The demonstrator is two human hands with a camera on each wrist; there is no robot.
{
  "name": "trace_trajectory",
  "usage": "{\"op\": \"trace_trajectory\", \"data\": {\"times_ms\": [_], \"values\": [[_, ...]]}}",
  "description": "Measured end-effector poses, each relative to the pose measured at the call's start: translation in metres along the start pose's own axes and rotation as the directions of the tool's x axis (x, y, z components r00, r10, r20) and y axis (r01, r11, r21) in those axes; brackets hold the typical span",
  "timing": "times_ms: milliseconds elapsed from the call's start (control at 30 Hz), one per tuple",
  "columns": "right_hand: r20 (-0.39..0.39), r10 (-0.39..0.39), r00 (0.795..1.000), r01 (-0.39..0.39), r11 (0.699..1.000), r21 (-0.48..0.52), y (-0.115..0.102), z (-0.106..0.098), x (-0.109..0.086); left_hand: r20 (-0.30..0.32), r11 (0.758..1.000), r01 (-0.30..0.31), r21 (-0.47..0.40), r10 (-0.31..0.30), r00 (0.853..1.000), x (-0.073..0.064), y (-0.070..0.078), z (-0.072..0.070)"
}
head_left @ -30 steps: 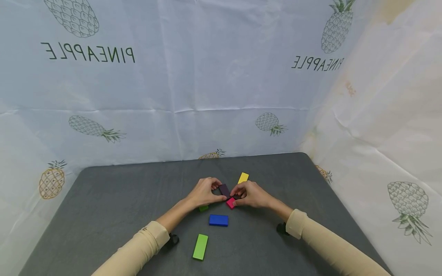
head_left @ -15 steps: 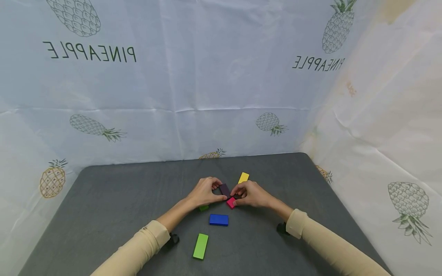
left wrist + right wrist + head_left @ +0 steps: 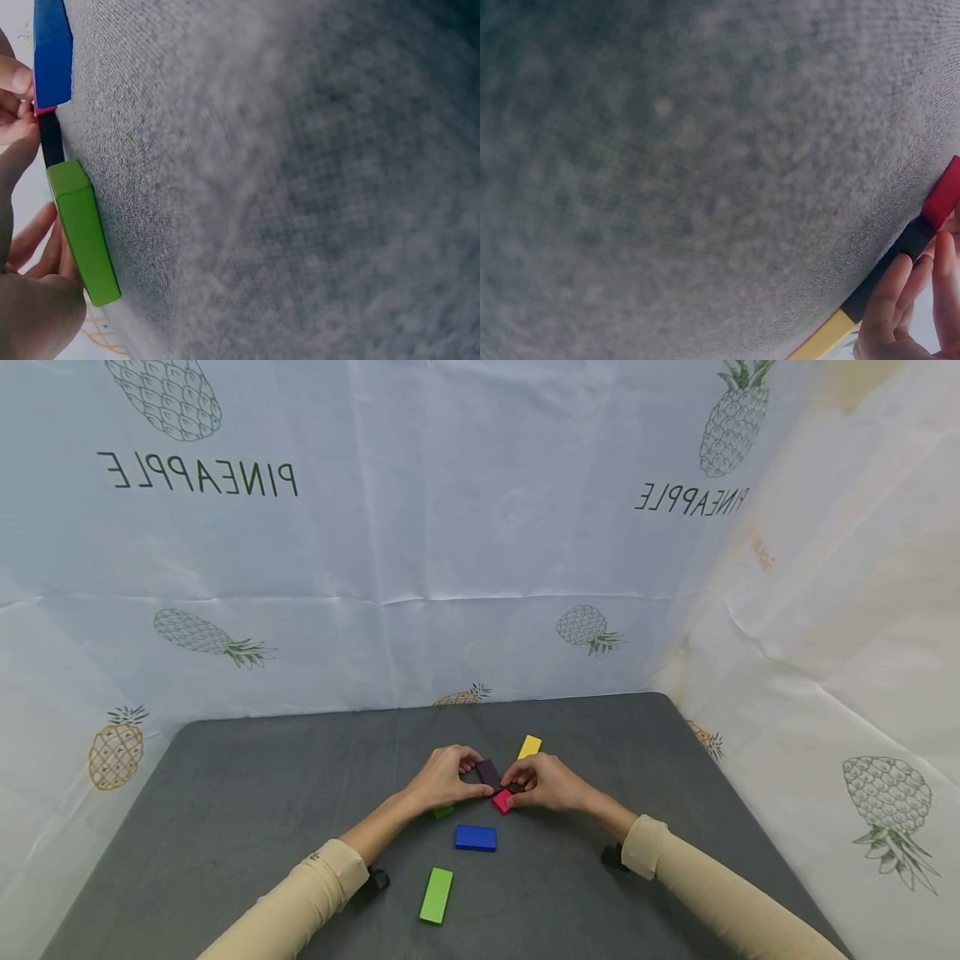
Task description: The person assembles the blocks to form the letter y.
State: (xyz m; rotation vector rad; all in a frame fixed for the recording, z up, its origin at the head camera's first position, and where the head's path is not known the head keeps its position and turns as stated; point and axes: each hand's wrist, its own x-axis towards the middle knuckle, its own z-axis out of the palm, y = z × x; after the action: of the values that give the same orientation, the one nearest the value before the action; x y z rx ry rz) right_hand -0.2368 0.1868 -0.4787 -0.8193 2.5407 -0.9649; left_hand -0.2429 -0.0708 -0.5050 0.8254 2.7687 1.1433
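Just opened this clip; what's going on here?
A person is handling small coloured blocks on a dark table. The left hand holds one dark block, while the right hand seems to grip a second dark block beside a red block. A yellow block shows beyond the right hand, and a green block peeks from under the left. A blue block and a light green block lie nearer the person, untouched.
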Motion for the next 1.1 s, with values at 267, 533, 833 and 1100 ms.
{"op": "trace_trajectory", "data": {"times_ms": [267,533,833,1100], "values": [[-0.001,-0.016,1.0,0.016,1.0,0.017,0.002,0.0,0.0,0.007,1.0,0.01,-0.026,-0.01,1.0,0.001,-0.002,-0.002],[-0.005,-0.007,1.0,0.007,0.998,0.054,0.004,0.001,-0.002,0.019,0.994,0.028,-0.109,-0.026,0.999,-0.002,-0.007,-0.01],[-0.006,-0.015,1.0,0.015,0.998,0.066,0.005,0.002,-0.002,-0.008,0.993,0.034,-0.111,-0.035,0.999,-0.025,-0.026,-0.037],[-0.006,-0.021,1.0,0.021,0.998,0.065,0.004,0.001,-0.003,0.006,0.991,0.081,-0.104,-0.081,0.997,-0.053,-0.045,-0.053]]}}
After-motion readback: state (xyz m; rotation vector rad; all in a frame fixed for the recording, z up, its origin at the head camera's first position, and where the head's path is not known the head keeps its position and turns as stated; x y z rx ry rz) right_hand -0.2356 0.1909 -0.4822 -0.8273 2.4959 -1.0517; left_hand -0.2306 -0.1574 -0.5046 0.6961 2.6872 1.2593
